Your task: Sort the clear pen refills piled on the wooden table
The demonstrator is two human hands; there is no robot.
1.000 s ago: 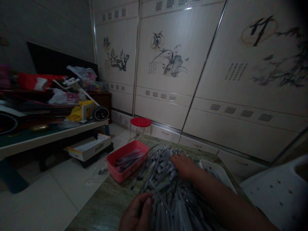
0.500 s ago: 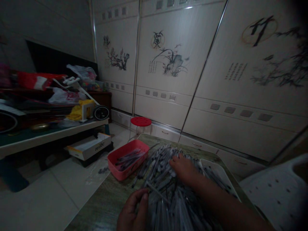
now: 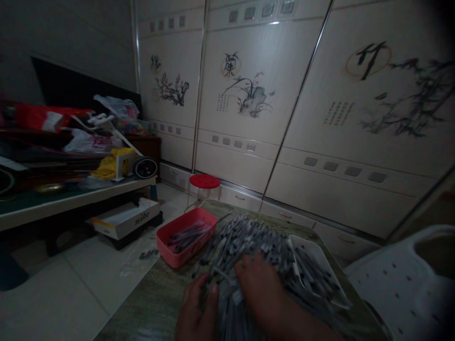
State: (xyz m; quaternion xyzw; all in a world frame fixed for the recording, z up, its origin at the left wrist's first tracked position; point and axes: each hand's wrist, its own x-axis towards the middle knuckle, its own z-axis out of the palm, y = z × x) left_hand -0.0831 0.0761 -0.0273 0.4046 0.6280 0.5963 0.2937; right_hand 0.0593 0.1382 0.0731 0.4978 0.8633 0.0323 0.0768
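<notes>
Grey and clear pens point(image 3: 245, 237) lie in a large heap on the table. My left hand point(image 3: 197, 308) is at the near left edge of the heap, its thumb and forefinger apart with a gap between them. Just beyond its fingertips, a clear pen barrel point(image 3: 223, 274) lies across the others. My right hand point(image 3: 261, 286) reaches over the middle of the heap, back of the hand up. Its fingers bend down among the pens, blurred and partly hidden, so any grip is unclear. Below its fingers shows a small whitish piece point(image 3: 237, 297).
A pink basket point(image 3: 177, 258) with some pens stands at the table's left edge. To the right lies a white tray point(image 3: 322, 248) of pens. Beyond the table are a red stool point(image 3: 205, 181) and a white chair point(image 3: 401, 284). A shoebox point(image 3: 124, 220) sits at left.
My right hand has drawn back toward me and left, nearer my left hand. The left thumb and forefinger have parted. The view has shifted slightly right.
</notes>
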